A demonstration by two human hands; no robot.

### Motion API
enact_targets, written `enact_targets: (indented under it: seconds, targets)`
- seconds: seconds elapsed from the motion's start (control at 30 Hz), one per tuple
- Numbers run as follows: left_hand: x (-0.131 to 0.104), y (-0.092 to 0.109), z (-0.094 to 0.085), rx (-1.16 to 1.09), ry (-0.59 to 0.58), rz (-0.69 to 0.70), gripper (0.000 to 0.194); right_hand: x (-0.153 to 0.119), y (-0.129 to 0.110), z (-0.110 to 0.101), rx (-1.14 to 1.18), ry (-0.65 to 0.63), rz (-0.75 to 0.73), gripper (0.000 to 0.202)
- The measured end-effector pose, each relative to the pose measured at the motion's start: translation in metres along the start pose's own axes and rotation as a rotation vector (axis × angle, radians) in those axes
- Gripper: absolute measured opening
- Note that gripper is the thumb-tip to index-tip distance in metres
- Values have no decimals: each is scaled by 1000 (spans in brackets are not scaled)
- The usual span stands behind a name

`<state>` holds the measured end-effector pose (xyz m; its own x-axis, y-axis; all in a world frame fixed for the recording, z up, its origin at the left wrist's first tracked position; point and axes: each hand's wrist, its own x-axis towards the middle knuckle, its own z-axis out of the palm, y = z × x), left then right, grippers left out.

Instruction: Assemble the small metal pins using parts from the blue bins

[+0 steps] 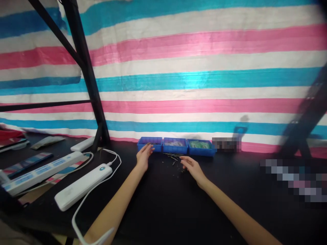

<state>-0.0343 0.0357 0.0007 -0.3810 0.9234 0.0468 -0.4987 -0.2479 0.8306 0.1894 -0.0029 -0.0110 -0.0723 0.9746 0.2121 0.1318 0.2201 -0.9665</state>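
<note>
My left hand (144,157) is at the front of the left blue bin (142,145), its fingertips over the near rim, fingers loosely bent and apart. Small dark pieces lie in that bin, partly hidden by the fingers. My right hand (193,168) hovers low over the table, palm turned inward, fingers curved and slightly spread. A tiny dark piece shows beneath its fingertips; whether they touch it is unclear. Between the hands lie several thin metal pins or screws (173,156), too small to name surely. The middle bin (175,149) contains clear, pale pieces; the right bin (201,151) contains green ones.
On the left of the black table (158,211) are a white power bank (83,187) with a looping white cable (95,185), a white power strip (43,172) and a phone (30,163). A black metal post (88,75) stands before the striped sheet (194,61). Blurred patches cover items at right.
</note>
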Motion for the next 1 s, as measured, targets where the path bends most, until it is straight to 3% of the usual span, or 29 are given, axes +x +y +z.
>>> enact_targets:
  seconds: [0.13, 0.3, 0.57, 0.67, 0.73, 0.83, 0.93, 1.0]
  targets:
    - [5, 4, -2, -64, -21, -34, 21, 1, 6, 0, 10, -42, -1, 28]
    - [8, 11, -1, -140, -135, -134, 10, 3, 11, 0, 13, -76, -16, 27]
    - [10, 20, -5, -234, -242, -197, 13, 2, 7, 3, -22, -80, -30, 28]
    - [10, 19, -5, -179, -276, -155, 18, 2, 9, 2, -37, -97, -34, 29]
    - [8, 15, -4, -6, -320, -73, 26, 3, 12, 1, -51, -113, -42, 28]
    - [-5, 1, 0, 492, -428, 149, 36, 5, 18, 1, -77, -129, -53, 27]
    - [-27, -15, 5, 959, -669, 487, 34, 5, 24, 3, -145, -134, -86, 25]
    - [-42, -23, 9, 1179, -859, 581, 37, 4, 26, 4, -241, -127, -154, 23]
